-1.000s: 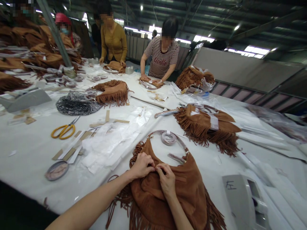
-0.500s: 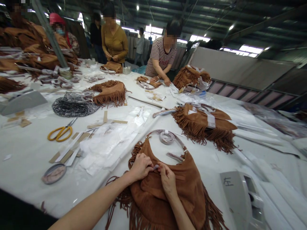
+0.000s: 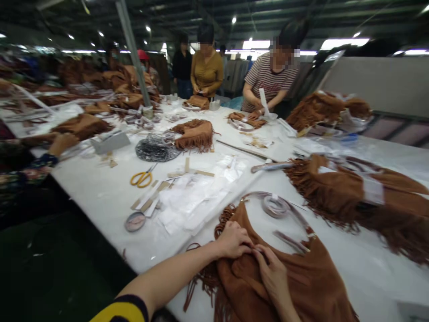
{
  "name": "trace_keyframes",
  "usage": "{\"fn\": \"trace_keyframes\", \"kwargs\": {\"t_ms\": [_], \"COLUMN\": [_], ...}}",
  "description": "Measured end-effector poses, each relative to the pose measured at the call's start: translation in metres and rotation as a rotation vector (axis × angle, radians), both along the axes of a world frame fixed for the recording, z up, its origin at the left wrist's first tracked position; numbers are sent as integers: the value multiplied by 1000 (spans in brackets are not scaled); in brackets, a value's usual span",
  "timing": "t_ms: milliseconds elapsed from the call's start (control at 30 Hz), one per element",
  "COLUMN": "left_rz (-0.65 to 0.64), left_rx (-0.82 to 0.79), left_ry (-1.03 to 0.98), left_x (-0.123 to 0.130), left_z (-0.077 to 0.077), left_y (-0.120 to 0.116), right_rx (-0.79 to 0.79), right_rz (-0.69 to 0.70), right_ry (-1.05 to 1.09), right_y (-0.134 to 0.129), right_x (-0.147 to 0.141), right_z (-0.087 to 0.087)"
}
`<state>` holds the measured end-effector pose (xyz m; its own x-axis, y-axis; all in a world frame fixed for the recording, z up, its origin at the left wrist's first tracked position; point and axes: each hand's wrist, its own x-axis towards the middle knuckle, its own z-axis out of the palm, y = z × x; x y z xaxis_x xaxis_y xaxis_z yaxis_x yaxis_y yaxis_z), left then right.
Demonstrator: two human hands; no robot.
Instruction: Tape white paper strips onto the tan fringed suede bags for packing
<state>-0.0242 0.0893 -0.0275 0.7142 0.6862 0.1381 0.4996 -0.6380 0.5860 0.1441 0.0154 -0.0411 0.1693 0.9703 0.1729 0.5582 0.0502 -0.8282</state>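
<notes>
A brown suede handbag with long fringes lies on the white table in front of me. Its handle is partly wrapped in pale film and arches away from me, with a rolled, wrapped strap inside the loop. At the bag's upper edge, the fingers of my left hand are pinched closed from the left. My right hand pinches at the same spot, thumb and fingertips almost touching the left ones. Whatever small piece sits between the fingertips is hidden.
Yellow-handled scissors, a small round dish, card strips and thin white sheets lie to the left. More fringed bags stand at right. Across the table a person in stripes works; another person's hand is at far left.
My view has swung left, so things sit further right in the picture. Both hands stay at the bag's edge; the small pale piece seen between the fingertips before is now covered.
</notes>
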Motion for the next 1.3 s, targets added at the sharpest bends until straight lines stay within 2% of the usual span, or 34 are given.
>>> {"fn": "trace_keyframes", "kwargs": {"t_ms": [133, 367, 567, 633, 700, 800, 867, 967, 1000, 1067, 1133, 1300], "left_rz": [23, 92, 91, 89, 79, 35, 40, 56, 63, 72, 72, 74], "left_rx": [23, 46, 17, 20, 29, 63, 86, 81, 71, 52, 46, 72], "left_ry": [52, 117, 78, 71, 60, 27, -7, -40, -48, -65, -79, -46], "left_x": [0, 4, 3, 3, 2, 1, 1, 1, 1, 0, 0, 0], "left_z": [-2, 3, 7, 3, -7, -31, -44, -51, -50, -48, -45, -42], "left_y": [6, -2, -14, -20, -22, -15, -10, -9, -10, -11, -11, -13], "right_rx": [-37, -65, 72, 91, 101, 114, 156, 172, 90, -2, -81, -198], "right_rz": [-18, -73, -1, -60, -141, -254, -435, -1035, -1149, -1173, -1104, -977], "right_ry": [-16, -20, 138, 100, 51, -3, -40, -149, -149, -121, -72, 65], "right_y": [7, 10, -6, -15, -27, -61, -102, -170, -189, -214, -226, -227], "right_x": [4, 7, -15, -24, -22, 11, 54, 134, 160, 201, 225, 238], "right_z": [-7, -8, 16, 26, 36, 54, 70, 92, 96, 98, 96, 91]}}
